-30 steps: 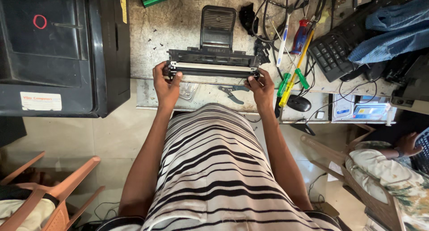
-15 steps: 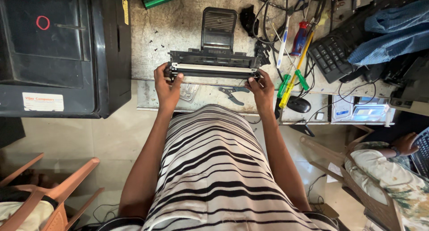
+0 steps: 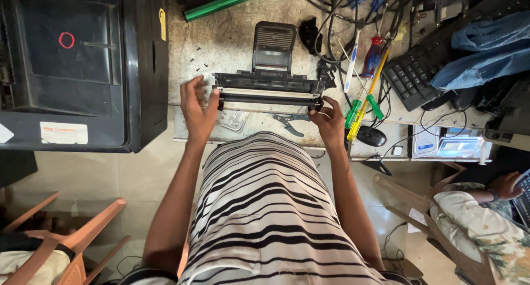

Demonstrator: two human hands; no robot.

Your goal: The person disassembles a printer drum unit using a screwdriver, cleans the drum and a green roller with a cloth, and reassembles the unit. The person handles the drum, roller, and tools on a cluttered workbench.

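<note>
Head view: both hands [image 3: 197,109] [image 3: 328,119] grip toner cartridge [image 3: 269,92]

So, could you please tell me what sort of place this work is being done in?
Probably a printer repair workshop: the left hand and right hand hold an opened toner cartridge on a stone workbench, with screwdrivers and a black printer beside it.

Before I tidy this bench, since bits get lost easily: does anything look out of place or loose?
Yes. Small dark screws lie scattered loose on the worktop, left of the long black cartridge both hands grip. Pliers lie near the bench edge, and cables are tangled.
</note>
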